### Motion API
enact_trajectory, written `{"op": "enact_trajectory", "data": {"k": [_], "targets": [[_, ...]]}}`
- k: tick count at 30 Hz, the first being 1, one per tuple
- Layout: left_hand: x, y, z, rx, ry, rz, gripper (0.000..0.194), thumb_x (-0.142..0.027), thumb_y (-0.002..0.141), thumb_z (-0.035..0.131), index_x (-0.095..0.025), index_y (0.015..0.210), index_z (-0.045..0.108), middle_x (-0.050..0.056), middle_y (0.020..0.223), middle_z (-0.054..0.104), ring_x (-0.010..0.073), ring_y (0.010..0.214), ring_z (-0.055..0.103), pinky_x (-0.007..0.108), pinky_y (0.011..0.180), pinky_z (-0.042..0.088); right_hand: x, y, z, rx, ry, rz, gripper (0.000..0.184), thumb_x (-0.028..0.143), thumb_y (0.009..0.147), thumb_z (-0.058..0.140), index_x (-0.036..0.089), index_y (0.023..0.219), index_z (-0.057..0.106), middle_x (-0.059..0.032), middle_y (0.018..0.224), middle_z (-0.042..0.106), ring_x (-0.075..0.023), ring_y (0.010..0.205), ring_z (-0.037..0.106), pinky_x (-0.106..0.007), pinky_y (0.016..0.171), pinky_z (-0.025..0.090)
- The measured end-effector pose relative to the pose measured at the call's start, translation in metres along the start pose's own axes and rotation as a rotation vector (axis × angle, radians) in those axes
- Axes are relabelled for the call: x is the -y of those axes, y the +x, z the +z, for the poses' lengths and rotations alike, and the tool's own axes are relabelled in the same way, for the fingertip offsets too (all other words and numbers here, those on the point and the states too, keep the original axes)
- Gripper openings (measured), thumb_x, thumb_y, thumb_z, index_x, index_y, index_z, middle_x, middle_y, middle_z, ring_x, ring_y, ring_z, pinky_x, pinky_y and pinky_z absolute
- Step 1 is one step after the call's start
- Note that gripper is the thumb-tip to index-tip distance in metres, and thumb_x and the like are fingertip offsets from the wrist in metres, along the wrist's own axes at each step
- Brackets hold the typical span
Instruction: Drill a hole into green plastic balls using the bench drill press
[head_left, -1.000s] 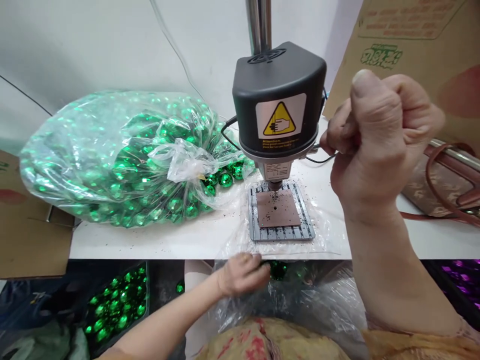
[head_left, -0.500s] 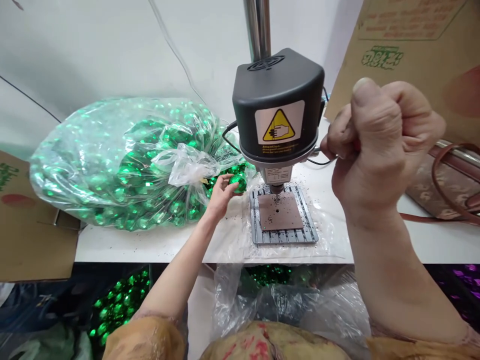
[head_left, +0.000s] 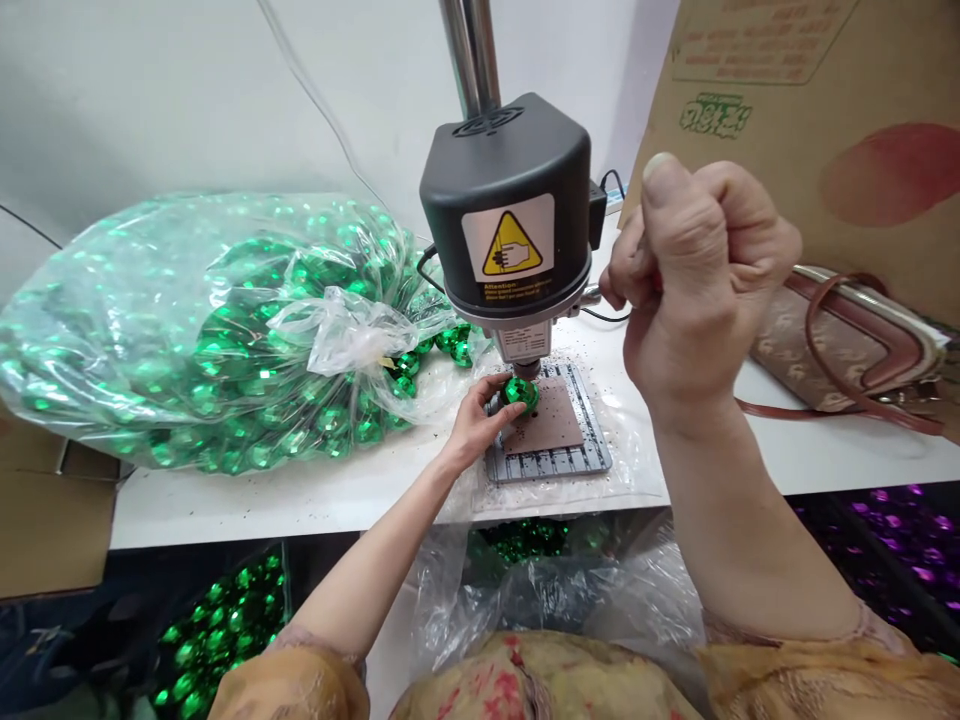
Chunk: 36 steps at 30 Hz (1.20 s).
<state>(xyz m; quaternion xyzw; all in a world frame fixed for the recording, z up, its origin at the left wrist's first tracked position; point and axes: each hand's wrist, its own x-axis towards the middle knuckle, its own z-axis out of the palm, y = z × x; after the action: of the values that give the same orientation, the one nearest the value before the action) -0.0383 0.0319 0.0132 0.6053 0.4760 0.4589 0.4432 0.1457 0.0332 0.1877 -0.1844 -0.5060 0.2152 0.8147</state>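
My left hand (head_left: 480, 420) pinches a shiny green faceted ball (head_left: 520, 396) between thumb and fingers. The ball is just under the chuck (head_left: 527, 369) of a small black bench drill press (head_left: 506, 200); whether the bit touches it I cannot tell. Below the ball, a brown square board (head_left: 555, 425) lies on the slotted metal base (head_left: 596, 462), strewn with dark shavings. Raised to the right of the drill head, my right hand (head_left: 697, 270) is closed in a fist around the press's feed handle (head_left: 591, 297), whose grip is hidden by my fingers.
A tied clear bag (head_left: 150, 330) full of green balls fills the table's left side, with several loose balls (head_left: 457, 343) beside its knot. Right are a cardboard box (head_left: 787, 130) and a brown handbag (head_left: 847, 345). Crumpled plastic (head_left: 525, 600) and more green balls (head_left: 225, 620) lie below the table edge.
My left hand has carried the green ball from beside the bag's knot rightward to under the drill chuck. My right hand keeps its hold on the handle. The whole view has shifted slightly.
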Motion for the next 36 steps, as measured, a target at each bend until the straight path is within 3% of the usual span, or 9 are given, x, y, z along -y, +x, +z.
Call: {"op": "enact_trajectory", "data": {"k": [8,13,18,25,29,36], "targets": [[-0.002,-0.007,0.006,0.017,0.135,-0.003,0.054,-0.035,0.067,0.089,-0.020,0.115,0.067,0.008,0.114,0.068,0.0255,0.109,0.063,0.038,0.098,0.049,0.001,0.000,-0.001,-0.001,0.022,0.009,0.040,0.028,0.088,0.061,0.019,0.057,0.036,0.0070,0.047,0.038,-0.0025,0.042,0.032,-0.024,0.042,0.025],[-0.008,-0.010,0.020,0.000,0.206,0.114,0.047,-0.030,0.068,0.087,-0.019,0.107,0.064,0.007,0.113,0.064,0.0236,0.106,0.061,0.037,0.096,0.049,0.001,-0.001,-0.003,0.019,-0.061,0.018,0.043,0.035,0.089,0.060,0.019,0.059,0.034,0.0070,0.048,0.037,-0.0014,0.043,0.035,-0.022,0.044,0.030],[-0.001,-0.015,0.032,-0.029,0.127,0.070,0.051,-0.030,0.071,0.085,-0.020,0.114,0.060,0.008,0.116,0.064,0.0245,0.108,0.063,0.040,0.097,0.051,0.001,-0.001,-0.003,0.018,-0.106,0.020,0.046,0.041,0.088,0.060,0.019,0.060,0.032,0.0066,0.049,0.035,-0.0015,0.043,0.032,-0.022,0.044,0.029],[0.009,-0.020,0.034,-0.060,0.072,0.044,0.058,-0.035,0.071,0.086,-0.021,0.121,0.060,0.010,0.120,0.065,0.0266,0.114,0.063,0.044,0.103,0.049,-0.001,-0.008,-0.004,-0.028,-0.026,-0.034,0.043,0.032,0.085,0.064,0.020,0.056,0.036,0.0064,0.045,0.032,-0.0052,0.040,0.032,-0.028,0.042,0.024],[0.010,-0.020,0.034,-0.049,0.064,0.041,0.058,-0.033,0.072,0.086,-0.021,0.122,0.059,0.010,0.120,0.065,0.0265,0.113,0.063,0.044,0.103,0.050,-0.003,-0.021,-0.008,-0.062,-0.005,-0.085,0.048,0.029,0.085,0.063,0.018,0.054,0.029,0.0061,0.044,0.027,-0.0051,0.039,0.030,-0.029,0.041,0.024],[0.012,-0.021,0.034,-0.045,0.047,0.016,0.058,-0.032,0.072,0.087,-0.021,0.122,0.059,0.010,0.120,0.066,0.0278,0.114,0.063,0.045,0.103,0.050,-0.009,-0.033,-0.014,0.000,0.006,-0.155,0.045,0.022,0.085,0.057,0.017,0.056,0.023,0.0066,0.044,0.024,-0.0032,0.038,0.027,-0.026,0.042,0.023]]}}
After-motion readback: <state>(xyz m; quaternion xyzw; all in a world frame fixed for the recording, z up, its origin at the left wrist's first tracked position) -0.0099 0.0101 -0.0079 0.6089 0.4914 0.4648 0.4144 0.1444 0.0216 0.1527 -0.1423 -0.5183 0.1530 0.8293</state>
